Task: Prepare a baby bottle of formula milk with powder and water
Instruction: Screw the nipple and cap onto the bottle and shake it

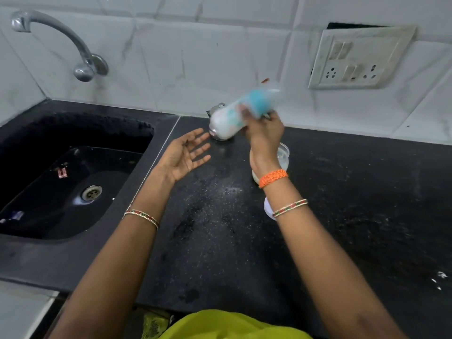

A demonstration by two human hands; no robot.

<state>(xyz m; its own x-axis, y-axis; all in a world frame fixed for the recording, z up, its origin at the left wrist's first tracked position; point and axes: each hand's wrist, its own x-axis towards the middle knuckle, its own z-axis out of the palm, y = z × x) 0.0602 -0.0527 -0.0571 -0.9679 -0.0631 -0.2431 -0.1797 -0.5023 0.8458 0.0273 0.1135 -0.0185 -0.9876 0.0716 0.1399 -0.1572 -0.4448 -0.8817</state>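
My right hand (pixel 263 133) grips a baby bottle (pixel 241 113) above the black counter. The bottle is blurred and tilted, its blue top up to the right and its white milky base down to the left. My left hand (pixel 188 154) hovers palm up just left of the bottle's base, fingers spread, holding nothing. A small clear bowl (pixel 283 155) with white residue sits on the counter, partly hidden behind my right wrist. A white round lid or cup (pixel 267 207) shows under my right forearm.
A steel vessel (pixel 216 110) stands at the back wall behind the bottle. A black sink (pixel 73 182) with a drain lies at the left under a wall tap (pixel 61 40). A switchboard (pixel 359 57) is on the tiled wall. Powder specks dot the counter (pixel 215 204).
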